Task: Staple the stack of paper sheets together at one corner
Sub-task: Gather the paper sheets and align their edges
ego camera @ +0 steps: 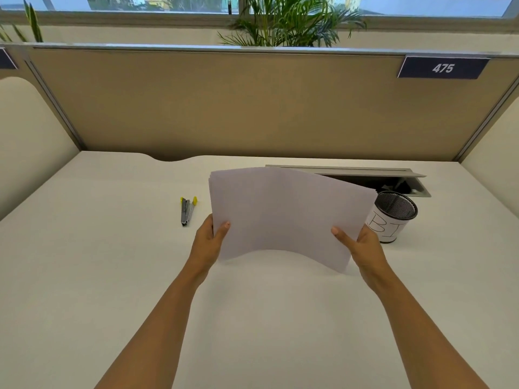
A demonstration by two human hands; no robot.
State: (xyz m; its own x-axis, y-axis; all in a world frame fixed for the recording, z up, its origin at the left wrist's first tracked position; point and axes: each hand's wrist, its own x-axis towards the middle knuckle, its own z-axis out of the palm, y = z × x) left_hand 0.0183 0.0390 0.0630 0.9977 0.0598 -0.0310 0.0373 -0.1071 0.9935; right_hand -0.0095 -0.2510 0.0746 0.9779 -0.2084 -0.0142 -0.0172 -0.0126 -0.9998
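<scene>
Hands: left hand (209, 240) and right hand (362, 246) each grip the stack (286, 213) by a side edge. Stapler (187, 211): on bench (98, 248), just left of left hand, long axis front-to-back; left hand nearer.

White paper (283, 211), yellow-tipped silver stapler (187, 210), black mesh cup (398, 209).

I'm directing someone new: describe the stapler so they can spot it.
On the white desk, look left of the paper stack held up in both hands. The stapler lies there flat and untouched, a slim metal tool with yellow tips, the only small thing on that side.
</scene>
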